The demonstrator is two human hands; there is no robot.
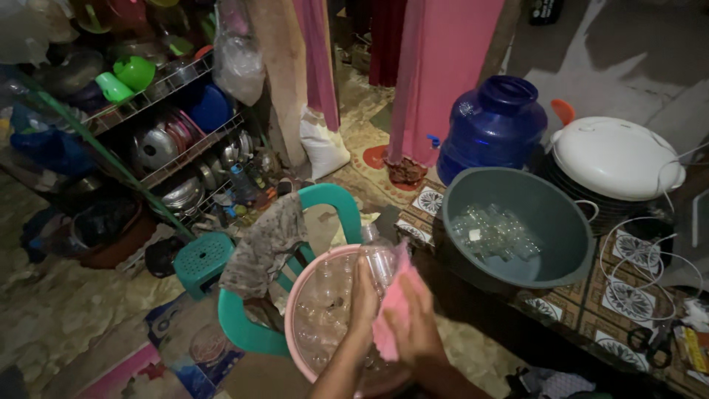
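Note:
My left hand [362,295] grips a clear plastic cup [380,258] over a pink basin [295,303] that holds several clear cups. My right hand [413,318] presses a pink cloth [391,307] against the cup's side. The basin rests on a green plastic chair [325,199] with a brown rag [262,247] draped over its back. To the right, a grey-green tub [517,188] on the table holds several more clear cups in water.
A blue water jug [493,125] and a white-lidded cooker [613,159] stand behind the tub. White cable and scissors [653,343] lie on the patterned tablecloth. A metal rack [170,111] of dishes and a small green stool [203,255] stand left. Pink curtains hang behind.

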